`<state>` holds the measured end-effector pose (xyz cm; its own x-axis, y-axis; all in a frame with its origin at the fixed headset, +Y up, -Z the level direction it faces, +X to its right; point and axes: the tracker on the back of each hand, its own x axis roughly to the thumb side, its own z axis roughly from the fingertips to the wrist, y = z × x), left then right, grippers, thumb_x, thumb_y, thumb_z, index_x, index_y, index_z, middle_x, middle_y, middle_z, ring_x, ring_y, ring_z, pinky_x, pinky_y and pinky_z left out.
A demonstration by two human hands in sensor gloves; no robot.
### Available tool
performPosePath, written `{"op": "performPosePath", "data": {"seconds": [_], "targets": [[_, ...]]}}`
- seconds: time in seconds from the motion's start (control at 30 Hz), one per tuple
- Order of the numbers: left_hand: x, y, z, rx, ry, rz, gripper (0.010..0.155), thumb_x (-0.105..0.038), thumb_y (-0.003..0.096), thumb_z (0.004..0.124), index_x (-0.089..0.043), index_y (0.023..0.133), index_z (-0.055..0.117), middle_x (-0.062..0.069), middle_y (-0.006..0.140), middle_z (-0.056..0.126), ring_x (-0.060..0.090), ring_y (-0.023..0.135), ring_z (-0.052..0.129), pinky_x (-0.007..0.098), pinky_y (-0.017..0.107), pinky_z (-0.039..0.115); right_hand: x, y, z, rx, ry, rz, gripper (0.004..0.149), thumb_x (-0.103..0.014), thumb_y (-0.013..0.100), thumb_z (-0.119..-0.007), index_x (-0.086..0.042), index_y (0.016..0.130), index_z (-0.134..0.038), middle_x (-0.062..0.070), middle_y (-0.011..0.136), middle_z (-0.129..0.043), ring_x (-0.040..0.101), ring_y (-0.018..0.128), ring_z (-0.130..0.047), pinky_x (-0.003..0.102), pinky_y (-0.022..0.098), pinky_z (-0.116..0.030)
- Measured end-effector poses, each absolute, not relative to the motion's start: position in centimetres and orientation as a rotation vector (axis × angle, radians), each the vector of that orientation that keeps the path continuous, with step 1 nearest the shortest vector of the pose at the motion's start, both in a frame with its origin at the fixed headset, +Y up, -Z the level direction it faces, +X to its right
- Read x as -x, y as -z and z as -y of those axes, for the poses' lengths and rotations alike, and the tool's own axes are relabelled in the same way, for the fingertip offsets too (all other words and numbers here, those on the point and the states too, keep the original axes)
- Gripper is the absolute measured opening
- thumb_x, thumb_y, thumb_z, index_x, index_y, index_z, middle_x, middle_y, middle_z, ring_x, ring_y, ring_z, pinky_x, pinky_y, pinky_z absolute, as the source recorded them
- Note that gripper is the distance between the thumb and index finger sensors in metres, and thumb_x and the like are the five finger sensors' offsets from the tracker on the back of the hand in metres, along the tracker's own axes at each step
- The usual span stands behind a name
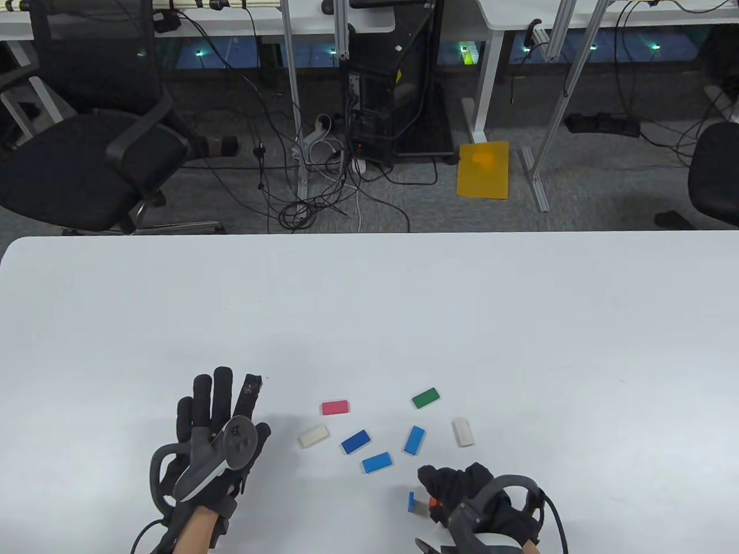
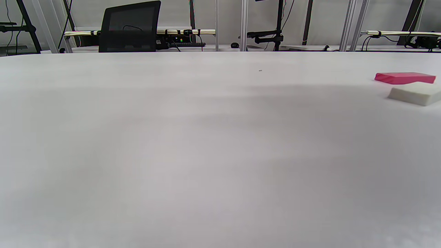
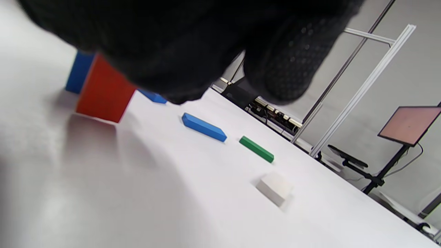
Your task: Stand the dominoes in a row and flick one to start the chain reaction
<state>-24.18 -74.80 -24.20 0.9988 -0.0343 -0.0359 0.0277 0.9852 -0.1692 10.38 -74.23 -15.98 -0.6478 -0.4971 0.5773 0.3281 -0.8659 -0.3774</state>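
The right hand [image 1: 462,490] pinches an orange domino [image 3: 103,91] upright, just beside a standing blue domino [image 1: 412,502] near the table's [image 1: 369,300] front edge. The left hand [image 1: 216,427] lies flat, fingers spread, holding nothing. Seven more dominoes lie flat nearby. The orange one should be set square and parallel to the blue — close enough to topple it — and released gently.

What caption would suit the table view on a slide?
Right hand stands an orange domino beside a blue one; left hand rests open.
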Motion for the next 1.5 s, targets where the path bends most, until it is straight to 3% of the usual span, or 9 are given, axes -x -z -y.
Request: {"op": "performPosePath", "data": {"seconds": [0.23,0.33,1.5], "targets": [[24.21,24.19,74.81,0.178,0.032,-0.044,0.073,-0.07,0.0446,0.028,-0.051,0.105,-0.008,-0.008,0.113,-0.022,0.028,0.108,-0.015,0.054,0.078,0.004,-9.76,15.67,74.41,0.968,2.42,-0.336,0.071,-0.051,0.032,-0.072,-0.012,0.092,-0.068,-0.005,0.077,-0.091,-0.007,0.031,-0.097,0.035,0.043,-0.087],[24.22,24.19,74.8,0.179,0.029,-0.044,0.072,-0.069,0.0445,0.029,-0.052,0.109,0.003,-0.008,0.115,-0.018,0.028,0.108,-0.014,0.054,0.078,0.005,-9.74,15.65,74.43,0.97,2.423,-0.346,0.071,-0.051,0.032,-0.072,-0.012,0.092,-0.067,-0.005,0.077,-0.091,-0.006,0.031,-0.097,0.035,0.043,-0.087],[23.97,24.24,74.89,0.165,0.037,-0.026,0.072,-0.069,0.0443,0.029,-0.052,0.108,0.0,-0.008,0.116,-0.016,0.028,0.11,-0.01,0.054,0.078,0.007,-9.67,15.49,74.07,0.975,2.399,-0.368,0.076,-0.053,0.033,-0.07,-0.01,0.095,-0.065,-0.001,0.081,-0.089,-0.004,0.037,-0.098,0.038,0.046,-0.085]]}}
